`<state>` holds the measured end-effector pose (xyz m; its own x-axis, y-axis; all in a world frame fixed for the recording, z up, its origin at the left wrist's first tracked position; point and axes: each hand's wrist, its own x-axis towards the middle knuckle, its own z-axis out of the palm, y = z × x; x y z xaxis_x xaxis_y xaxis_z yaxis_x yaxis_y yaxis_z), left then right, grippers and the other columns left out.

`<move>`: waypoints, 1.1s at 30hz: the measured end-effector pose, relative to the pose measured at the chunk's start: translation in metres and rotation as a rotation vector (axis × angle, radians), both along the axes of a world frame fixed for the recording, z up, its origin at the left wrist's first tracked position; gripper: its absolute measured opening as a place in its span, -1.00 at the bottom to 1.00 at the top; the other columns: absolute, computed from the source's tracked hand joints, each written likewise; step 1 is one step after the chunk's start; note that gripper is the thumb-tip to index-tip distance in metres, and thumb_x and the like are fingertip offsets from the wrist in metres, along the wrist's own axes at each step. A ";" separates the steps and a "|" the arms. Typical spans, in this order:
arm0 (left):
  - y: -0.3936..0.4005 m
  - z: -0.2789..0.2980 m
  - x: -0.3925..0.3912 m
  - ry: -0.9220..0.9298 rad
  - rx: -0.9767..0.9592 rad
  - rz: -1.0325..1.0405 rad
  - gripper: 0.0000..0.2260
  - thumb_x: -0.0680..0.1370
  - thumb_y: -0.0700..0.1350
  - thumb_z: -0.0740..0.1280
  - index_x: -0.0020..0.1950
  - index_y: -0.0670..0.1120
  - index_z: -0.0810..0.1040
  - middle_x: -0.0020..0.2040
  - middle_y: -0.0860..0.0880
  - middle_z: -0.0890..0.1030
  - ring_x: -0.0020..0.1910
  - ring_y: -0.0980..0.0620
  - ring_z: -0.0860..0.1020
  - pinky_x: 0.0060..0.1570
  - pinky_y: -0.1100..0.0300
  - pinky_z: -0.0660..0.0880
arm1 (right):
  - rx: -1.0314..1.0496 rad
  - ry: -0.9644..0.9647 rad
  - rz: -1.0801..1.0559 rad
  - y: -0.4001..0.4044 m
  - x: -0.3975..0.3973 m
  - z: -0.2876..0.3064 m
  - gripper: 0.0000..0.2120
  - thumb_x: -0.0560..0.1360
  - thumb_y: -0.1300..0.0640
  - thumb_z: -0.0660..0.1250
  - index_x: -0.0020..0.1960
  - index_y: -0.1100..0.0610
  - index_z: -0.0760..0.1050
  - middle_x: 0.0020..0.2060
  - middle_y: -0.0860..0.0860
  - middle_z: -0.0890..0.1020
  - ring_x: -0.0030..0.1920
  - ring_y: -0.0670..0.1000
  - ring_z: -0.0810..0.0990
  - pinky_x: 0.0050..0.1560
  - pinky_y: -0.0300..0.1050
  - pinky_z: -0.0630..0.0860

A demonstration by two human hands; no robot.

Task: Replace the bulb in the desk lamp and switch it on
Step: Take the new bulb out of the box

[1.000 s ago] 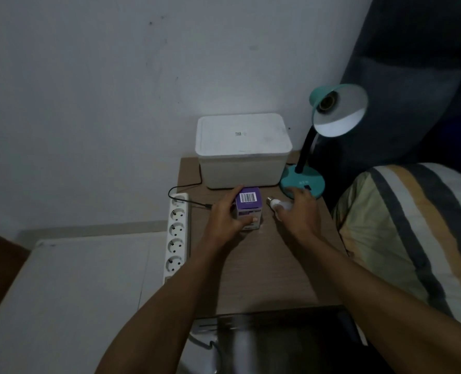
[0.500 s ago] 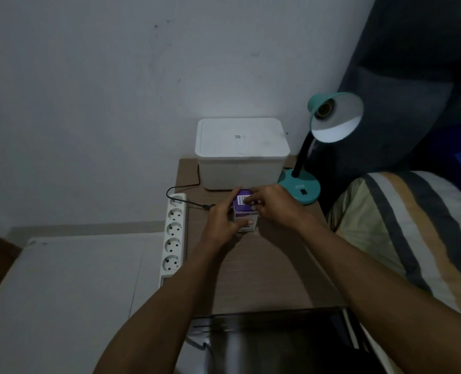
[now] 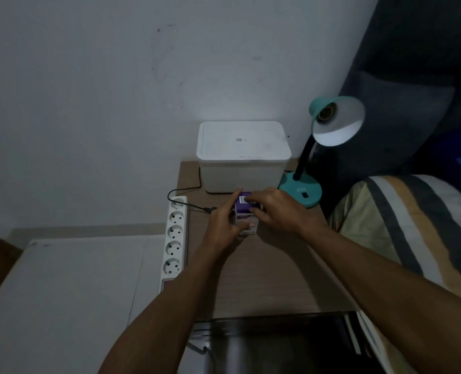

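Near the table's (image 3: 272,279) back edge, the left hand (image 3: 221,222) is gripping the box (image 3: 244,211) steady while the right hand (image 3: 275,209) is pinching its top flap, probably to open it.

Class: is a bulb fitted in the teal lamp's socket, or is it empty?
Empty: the socket inside the lamp shade shows open, with no bulb.

Both hands cover most of the purple bulb box (image 3: 244,211), so its flap may be open.
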<state>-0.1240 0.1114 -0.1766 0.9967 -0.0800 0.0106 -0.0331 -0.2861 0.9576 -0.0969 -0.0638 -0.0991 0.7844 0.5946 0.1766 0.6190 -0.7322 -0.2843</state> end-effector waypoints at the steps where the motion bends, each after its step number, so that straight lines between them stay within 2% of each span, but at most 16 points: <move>1: 0.000 0.000 0.001 0.010 -0.008 0.000 -0.13 0.50 -0.34 0.51 0.68 0.14 0.19 0.40 -0.08 0.56 0.22 0.08 0.64 0.03 0.32 0.63 | 0.014 -0.008 -0.006 0.000 0.000 -0.001 -0.74 0.59 0.13 0.33 0.27 0.14 0.57 0.03 0.10 0.69 -0.06 -0.02 0.60 -0.07 -0.25 0.41; 4: 0.002 0.000 0.001 -0.005 0.026 0.006 -0.04 0.50 -0.28 0.53 0.68 0.24 0.06 0.40 -0.03 0.58 0.21 0.16 0.64 0.10 0.26 0.64 | 0.158 0.049 -0.103 0.005 0.000 -0.004 -0.75 0.63 0.12 0.27 0.27 0.10 0.57 0.01 0.06 0.70 -0.10 -0.09 0.59 -0.09 -0.31 0.44; 6: 0.002 -0.002 0.001 -0.042 0.092 0.001 0.03 0.51 -0.21 0.54 0.66 0.34 -0.09 0.39 -0.04 0.60 0.20 0.15 0.66 0.18 0.14 0.65 | 0.341 0.115 -0.245 0.009 0.003 -0.003 -0.79 0.65 0.10 0.24 0.19 0.09 0.60 -0.03 0.03 0.70 -0.10 -0.11 0.62 -0.07 -0.22 0.58; 8: 0.001 -0.004 -0.001 -0.077 0.184 0.005 0.05 0.55 -0.12 0.52 0.61 0.42 -0.24 0.38 -0.09 0.62 0.17 0.08 0.68 0.20 0.01 0.65 | 0.507 0.170 -0.401 0.017 0.007 -0.002 -0.81 0.64 0.08 0.26 0.13 0.11 0.61 -0.06 0.00 0.69 -0.07 -0.08 0.64 -0.06 -0.16 0.62; 10: 0.001 -0.004 -0.003 -0.102 0.239 -0.007 0.01 0.58 -0.05 0.48 0.58 0.45 -0.28 0.40 -0.09 0.60 0.19 0.04 0.67 0.22 0.01 0.62 | 0.631 0.206 -0.545 0.025 0.011 0.001 -0.83 0.62 0.07 0.31 0.14 0.13 0.57 -0.05 -0.02 0.64 -0.05 -0.05 0.63 -0.18 -0.31 0.53; 12: 0.002 -0.004 -0.004 -0.121 0.276 -0.034 -0.06 0.59 -0.02 0.46 0.61 0.42 -0.19 0.47 -0.08 0.53 0.29 0.03 0.62 0.28 0.00 0.59 | 0.697 0.200 -0.679 0.029 0.014 0.004 -0.80 0.59 0.07 0.37 0.15 0.13 0.50 -0.04 -0.02 0.59 -0.07 -0.05 0.58 -0.27 -0.39 0.38; 14: 0.005 -0.005 -0.003 -0.130 0.297 -0.047 -0.15 0.58 -0.06 0.47 0.67 0.26 -0.01 0.54 -0.07 0.45 0.36 0.06 0.54 0.32 0.06 0.58 | 0.655 0.142 -0.735 0.029 0.014 0.003 -0.84 0.55 0.09 0.41 0.05 0.08 0.46 -0.06 -0.01 0.58 -0.11 -0.06 0.55 -0.31 -0.38 0.30; 15: 0.006 -0.006 -0.001 -0.128 0.291 -0.048 -0.17 0.57 -0.09 0.48 0.68 0.19 0.06 0.55 -0.08 0.42 0.35 0.10 0.53 0.28 0.19 0.57 | 0.603 0.126 -0.710 0.027 0.014 0.002 -0.85 0.54 0.10 0.43 -0.01 0.07 0.45 -0.09 -0.01 0.58 -0.14 -0.07 0.55 -0.32 -0.37 0.30; 17: 0.008 -0.006 0.003 -0.111 0.275 -0.055 -0.15 0.55 -0.14 0.51 0.69 0.14 0.08 0.55 -0.09 0.42 0.28 0.19 0.52 0.10 0.43 0.54 | 0.478 0.149 -0.585 0.022 0.013 -0.004 -0.86 0.50 0.12 0.47 -0.05 0.07 0.51 -0.09 0.01 0.60 -0.14 -0.08 0.56 -0.27 -0.34 0.37; 18: 0.009 -0.006 0.004 -0.109 0.267 -0.060 -0.12 0.54 -0.15 0.52 0.70 0.15 0.07 0.56 -0.09 0.41 0.27 0.21 0.52 0.09 0.44 0.53 | 0.403 0.168 -0.527 0.019 0.012 -0.005 -0.85 0.48 0.12 0.49 -0.02 0.09 0.55 -0.06 0.02 0.60 -0.11 -0.07 0.56 -0.21 -0.30 0.41; 21: 0.010 -0.004 0.005 -0.107 0.240 -0.059 -0.08 0.51 -0.16 0.55 0.69 0.19 0.07 0.58 -0.09 0.38 0.35 0.14 0.52 0.27 0.14 0.60 | 0.204 0.202 -0.464 0.016 0.009 -0.006 -0.75 0.43 0.07 0.53 0.07 0.12 0.63 -0.01 0.03 0.56 -0.06 -0.02 0.53 -0.10 -0.17 0.46; 24: 0.010 -0.005 0.007 -0.109 0.249 -0.054 -0.07 0.51 -0.16 0.56 0.68 0.23 0.06 0.58 -0.09 0.39 0.40 0.03 0.54 0.29 -0.02 0.62 | 0.141 0.234 -0.445 0.020 0.012 -0.004 -0.70 0.43 0.11 0.54 0.14 0.14 0.66 -0.02 0.06 0.62 -0.10 -0.03 0.53 -0.12 -0.16 0.44; 26: 0.009 -0.004 0.007 -0.098 0.262 -0.051 -0.06 0.51 -0.15 0.56 0.68 0.24 0.04 0.58 -0.09 0.39 0.41 0.01 0.53 0.30 -0.02 0.61 | 0.084 0.247 -0.449 0.025 0.015 -0.002 -0.71 0.42 0.11 0.54 0.12 0.13 0.68 -0.04 0.06 0.67 -0.12 -0.01 0.58 -0.14 -0.14 0.49; 29: 0.008 -0.002 0.006 -0.070 0.257 -0.040 -0.05 0.51 -0.17 0.56 0.68 0.22 0.03 0.58 -0.10 0.39 0.41 0.01 0.53 0.30 0.03 0.61 | -0.028 0.186 -0.395 0.032 0.016 -0.001 -0.73 0.43 0.07 0.53 0.08 0.17 0.67 0.00 0.09 0.60 -0.08 0.04 0.57 -0.10 -0.08 0.54; 33: 0.008 0.001 0.006 -0.055 0.240 -0.048 -0.09 0.52 -0.16 0.55 0.69 0.21 0.07 0.57 -0.07 0.40 0.38 0.04 0.53 0.29 0.03 0.62 | -0.009 0.130 -0.359 0.029 0.011 -0.010 -0.78 0.53 0.06 0.42 0.08 0.19 0.63 0.02 0.12 0.56 -0.09 0.01 0.52 -0.09 -0.11 0.51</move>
